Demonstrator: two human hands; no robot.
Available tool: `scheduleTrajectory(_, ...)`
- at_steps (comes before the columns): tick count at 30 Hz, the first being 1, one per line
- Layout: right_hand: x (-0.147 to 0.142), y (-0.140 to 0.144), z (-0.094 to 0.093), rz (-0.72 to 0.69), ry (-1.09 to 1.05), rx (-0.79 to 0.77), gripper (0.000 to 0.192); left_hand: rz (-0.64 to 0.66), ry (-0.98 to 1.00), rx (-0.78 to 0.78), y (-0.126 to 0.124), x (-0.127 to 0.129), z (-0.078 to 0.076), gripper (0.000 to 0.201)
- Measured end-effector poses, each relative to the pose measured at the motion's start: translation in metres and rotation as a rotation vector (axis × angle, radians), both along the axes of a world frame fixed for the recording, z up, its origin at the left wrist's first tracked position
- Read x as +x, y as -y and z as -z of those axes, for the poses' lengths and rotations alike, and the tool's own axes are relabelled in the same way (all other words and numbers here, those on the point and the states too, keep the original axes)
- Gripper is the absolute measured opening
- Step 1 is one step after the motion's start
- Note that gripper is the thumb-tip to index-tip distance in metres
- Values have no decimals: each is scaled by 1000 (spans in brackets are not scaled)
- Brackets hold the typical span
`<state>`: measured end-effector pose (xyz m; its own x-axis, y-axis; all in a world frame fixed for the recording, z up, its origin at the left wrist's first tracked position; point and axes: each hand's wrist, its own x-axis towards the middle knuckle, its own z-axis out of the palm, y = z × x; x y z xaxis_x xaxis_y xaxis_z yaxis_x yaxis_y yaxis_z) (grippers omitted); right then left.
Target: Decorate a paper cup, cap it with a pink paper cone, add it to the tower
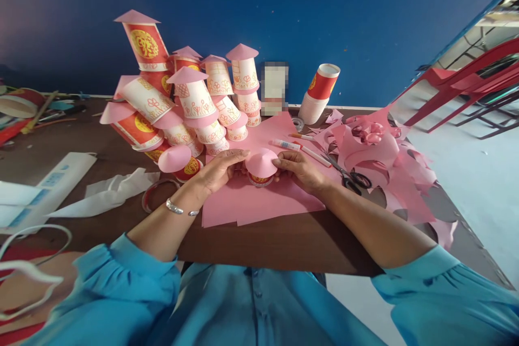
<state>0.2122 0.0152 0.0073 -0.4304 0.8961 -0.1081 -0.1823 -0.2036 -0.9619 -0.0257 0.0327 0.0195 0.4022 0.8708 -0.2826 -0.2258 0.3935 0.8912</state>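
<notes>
Both hands are gripping a small red paper cup with a pink paper cone lid (pixel 261 166), left hand (pixel 221 169) and right hand (pixel 298 168) closed on its sides. It is sitting on pink paper sheets (pixel 259 200) near the brown table's front edge (pixel 284 259), the cup towers (pixel 194 102) crowding just behind.

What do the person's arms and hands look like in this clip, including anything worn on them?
Both arms wear loose bright blue sleeves gathered at the cuffs and pushed up, leaving the forearms bare. The left hand has a silver bracelet at the wrist. The right hand shows no bracelet or watch. No gloves on either hand; rings, if any, are too small to tell.
</notes>
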Motion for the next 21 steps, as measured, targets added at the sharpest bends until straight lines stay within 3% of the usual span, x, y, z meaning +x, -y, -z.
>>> scheduleTrajectory(9,-2,2,-3,10,-24,-16,44,28,-15,-74,-2,-1,5,39)
scheduleTrajectory(21,-3,2,-1,41,18,34,46,1,-48,2,1,2,2,38)
